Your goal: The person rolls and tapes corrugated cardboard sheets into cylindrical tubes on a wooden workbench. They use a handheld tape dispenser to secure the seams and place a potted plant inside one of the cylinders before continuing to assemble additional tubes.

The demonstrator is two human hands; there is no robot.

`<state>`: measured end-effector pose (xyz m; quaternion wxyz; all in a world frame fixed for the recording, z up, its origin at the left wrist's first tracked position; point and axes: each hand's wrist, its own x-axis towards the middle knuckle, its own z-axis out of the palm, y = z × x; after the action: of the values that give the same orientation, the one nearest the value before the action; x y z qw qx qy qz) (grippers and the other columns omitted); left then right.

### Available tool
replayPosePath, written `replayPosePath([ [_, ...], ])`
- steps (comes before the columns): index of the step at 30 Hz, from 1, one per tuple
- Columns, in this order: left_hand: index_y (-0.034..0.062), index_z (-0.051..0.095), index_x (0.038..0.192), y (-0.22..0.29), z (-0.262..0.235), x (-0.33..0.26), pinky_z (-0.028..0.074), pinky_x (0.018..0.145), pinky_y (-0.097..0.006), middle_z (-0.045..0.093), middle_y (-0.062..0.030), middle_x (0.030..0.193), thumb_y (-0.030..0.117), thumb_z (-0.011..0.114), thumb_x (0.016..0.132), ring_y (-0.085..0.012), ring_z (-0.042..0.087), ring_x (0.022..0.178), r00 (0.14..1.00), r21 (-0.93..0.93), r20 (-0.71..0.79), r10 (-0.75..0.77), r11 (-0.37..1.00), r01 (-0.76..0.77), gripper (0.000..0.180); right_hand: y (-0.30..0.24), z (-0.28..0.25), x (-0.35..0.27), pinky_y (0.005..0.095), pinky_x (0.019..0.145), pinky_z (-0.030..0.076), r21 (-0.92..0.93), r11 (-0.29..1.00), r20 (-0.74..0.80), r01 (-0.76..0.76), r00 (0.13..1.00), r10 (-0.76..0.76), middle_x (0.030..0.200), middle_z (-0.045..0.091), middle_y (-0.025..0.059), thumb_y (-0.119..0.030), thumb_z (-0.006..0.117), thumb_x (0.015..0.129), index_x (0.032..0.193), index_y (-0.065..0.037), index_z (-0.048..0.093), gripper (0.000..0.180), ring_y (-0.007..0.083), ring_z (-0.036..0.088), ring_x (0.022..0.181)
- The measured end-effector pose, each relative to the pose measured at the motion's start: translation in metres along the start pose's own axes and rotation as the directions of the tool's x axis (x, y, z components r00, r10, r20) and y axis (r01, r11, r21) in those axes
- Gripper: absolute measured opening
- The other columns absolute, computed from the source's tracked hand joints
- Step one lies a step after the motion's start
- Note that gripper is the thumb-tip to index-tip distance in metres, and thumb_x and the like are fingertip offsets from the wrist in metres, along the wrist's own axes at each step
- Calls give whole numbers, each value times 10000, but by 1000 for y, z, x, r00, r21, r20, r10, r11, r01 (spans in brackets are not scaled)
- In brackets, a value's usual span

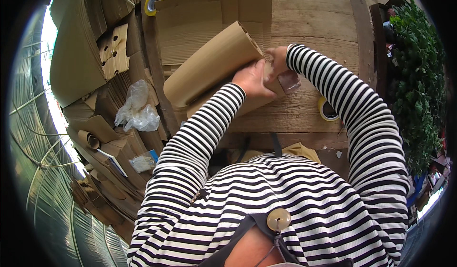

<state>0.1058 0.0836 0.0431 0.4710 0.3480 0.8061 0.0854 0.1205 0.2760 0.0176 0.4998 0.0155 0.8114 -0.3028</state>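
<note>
A folded brown corrugated cardboard box (209, 62) lies curved on the wooden table (309, 24). My left hand (252, 79) presses on its right end, fingers gripping the cardboard edge. My right hand (277, 60) pinches the same end from the far side. A strip of clear tape (289, 81) sits under my right hand at that end. Both forearms wear black-and-white striped sleeves.
Flat cardboard sheets (190, 24) lie behind the box. One yellow tape roll (153, 1) sits at the table's far left, another tape roll (327, 109) near its front right. Cardboard scraps and a crumpled plastic bag (135, 109) pile at the left. Green foliage (419, 76) stands right.
</note>
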Motion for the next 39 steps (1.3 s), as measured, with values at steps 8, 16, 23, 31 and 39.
replayPosePath([
  [8, 28, 442, 1448, -21, -4, 12, 463, 1099, -421, 613, -236, 1353, 483, 948, 608, -357, 592, 1276, 998, -142, 19, 66, 988, -63, 1080, 55, 125, -17, 388, 1053, 502, 746, 536, -503, 395, 862, 64, 1345, 631, 195, -373, 749, 922, 1488, 19, 426, 760, 273, 618, 1233],
  [16, 10, 344, 1533, 12, 92, -47, 466, 1101, -437, 586, -295, 1382, 544, 937, 580, -416, 584, 1286, 994, -57, 24, 103, 993, -102, 1243, 46, 240, -92, 444, 1147, 422, 763, 542, -529, 352, 822, 212, 1462, 513, 263, -258, 862, 775, 1529, 30, 363, 949, 372, 519, 1367],
  [23, 37, 350, 1522, 13, 100, -53, 470, 1087, -443, 603, -268, 1364, 542, 930, 591, -419, 575, 1289, 988, -93, 122, 94, 992, -83, 1208, -10, 223, -152, 582, 1160, 356, 3, 997, -671, 72, 740, -51, 1581, 354, 176, -428, 963, 602, 1579, -166, 322, 1198, 417, 360, 1450],
  [31, -12, 476, 1387, -31, 99, -4, 436, 1108, -428, 577, -235, 1333, 475, 940, 627, -377, 553, 1273, 924, -359, 175, 340, 896, -262, 1015, 1, 217, -93, 481, 1078, 495, -400, 914, -607, -67, 767, -209, 1603, 321, 172, -275, 791, 770, 1588, -233, 353, 928, 500, 389, 1381],
  [39, -7, 352, 1515, -27, 92, -29, 378, 1176, -451, 456, -270, 1503, 501, 926, 646, -418, 442, 1412, 964, -28, -120, 239, 970, -243, 1159, -33, 102, -74, 485, 1099, 472, -359, 930, -83, -77, 995, 50, 1501, 495, 195, -553, 962, 559, 1588, -170, 363, 1250, 420, 550, 1310],
])
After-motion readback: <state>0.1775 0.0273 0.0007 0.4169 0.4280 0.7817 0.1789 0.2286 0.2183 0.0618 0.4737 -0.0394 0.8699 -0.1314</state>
